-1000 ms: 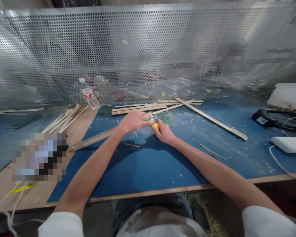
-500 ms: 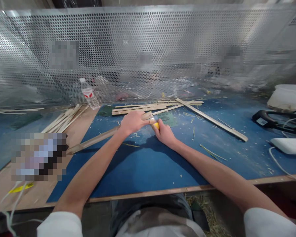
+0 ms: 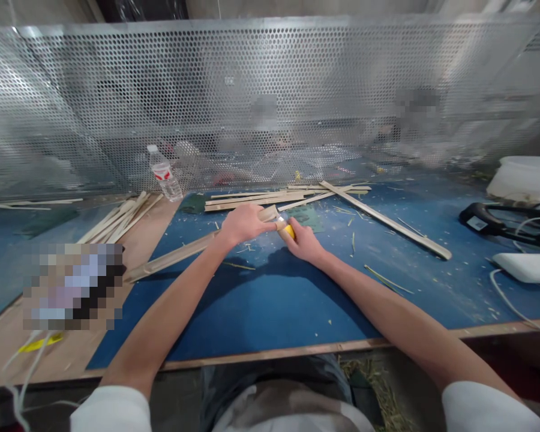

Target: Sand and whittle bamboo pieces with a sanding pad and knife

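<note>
My left hand [image 3: 243,225] is closed around a split bamboo strip [image 3: 175,259], near its far end. The strip slants from the lower left, by the table's wooden part, up to the middle of the blue mat, and passes under my hand. In my right hand [image 3: 305,243] is a yellow-handled knife [image 3: 288,231], with fingers wrapped round the handle. Its short metal blade [image 3: 281,221] meets the strip's end beside my left thumb; how deep it sits cannot be made out. Behind both hands lie several bamboo strips [image 3: 256,199].
A long bamboo strip [image 3: 396,227] lies slanted on the blue mat [image 3: 252,312] at right. Thin strips [image 3: 117,219] and a water bottle [image 3: 165,174] are at left. Perforated metal [image 3: 297,72] stands behind. A white tub [image 3: 522,177] and white device [image 3: 526,268] are at far right.
The knife and my right hand have shifted very slightly to the right. My left hand and the bamboo strip stay nearly where they were.
</note>
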A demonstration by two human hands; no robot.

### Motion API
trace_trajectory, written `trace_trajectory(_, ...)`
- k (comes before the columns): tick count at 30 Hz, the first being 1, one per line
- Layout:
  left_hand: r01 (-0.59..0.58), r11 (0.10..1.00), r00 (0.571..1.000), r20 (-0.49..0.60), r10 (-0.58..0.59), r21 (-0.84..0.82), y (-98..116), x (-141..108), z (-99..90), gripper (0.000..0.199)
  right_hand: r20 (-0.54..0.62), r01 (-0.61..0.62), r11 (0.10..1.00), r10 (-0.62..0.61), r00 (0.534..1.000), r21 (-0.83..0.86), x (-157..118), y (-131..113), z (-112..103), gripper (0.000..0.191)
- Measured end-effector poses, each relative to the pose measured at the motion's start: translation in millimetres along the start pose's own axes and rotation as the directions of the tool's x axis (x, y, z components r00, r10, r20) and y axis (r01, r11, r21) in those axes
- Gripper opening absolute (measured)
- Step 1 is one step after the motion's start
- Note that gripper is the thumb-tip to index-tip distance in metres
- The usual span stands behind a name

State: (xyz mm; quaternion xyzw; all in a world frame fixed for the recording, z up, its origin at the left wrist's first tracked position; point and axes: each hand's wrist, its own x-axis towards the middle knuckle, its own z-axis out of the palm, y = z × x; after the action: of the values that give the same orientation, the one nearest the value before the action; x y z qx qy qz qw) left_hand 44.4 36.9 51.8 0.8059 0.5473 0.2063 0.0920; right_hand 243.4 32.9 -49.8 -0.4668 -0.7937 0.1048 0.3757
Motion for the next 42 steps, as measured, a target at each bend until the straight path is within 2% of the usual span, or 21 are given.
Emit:
trace_trajectory(8, -0.031, 0.996, 0.995, 0.093, 0.039, -0.084, 4, -5, -6.2, 0.053, 0.031, 0.011, 0.999, -0.010, 0.999, -0.039, 1, 2, 0, 0.034)
trace_trajectory(16, -0.014, 0.998, 1.000, 0.018, 0.013, 0.060, 3, -5, -2.3, 0.054, 0.004, -0.035, 0.998, 0.035, 0.999, -0.052, 2, -3, 1, 0.035)
trace_trajectory(21, -0.047, 0.993, 0.992, -0.110, 0.059, 0.111, 2, -4, 1.5, 0.037, -0.058, -0.101, 0.995, 0.101, 0.993, 0.007, 2, -14, 5, 0.035)
trace_trajectory(25, -0.118, 0.993, 0.993, -0.021, 0.118, 0.028, -2, -1, 0.3, 0.034, -0.057, -0.092, 0.994, 0.096, 0.994, 0.065, 0, -18, 9, 0.034)
trace_trajectory(30, -0.112, 0.994, 0.993, -0.044, 0.112, 0.003, 1, -4, -5.1, 0.036, -0.097, -0.147, 0.971, 0.167, 0.981, 0.186, 0, -13, 4, 0.037)
trace_trajectory(36, -0.124, 0.992, 0.992, -0.020, 0.123, -0.032, 3, -6, -5.1, 0.056, -0.041, -0.047, 0.985, 0.054, 0.998, 0.165, -3, -11, -2, 0.033)
trace_trajectory(42, -0.115, 0.993, 0.993, 0.014, 0.115, -0.019, 0, -4, -4.1, 0.054, -0.013, -0.031, 0.986, 0.034, 0.999, 0.164, -2, -15, 0, 0.039)
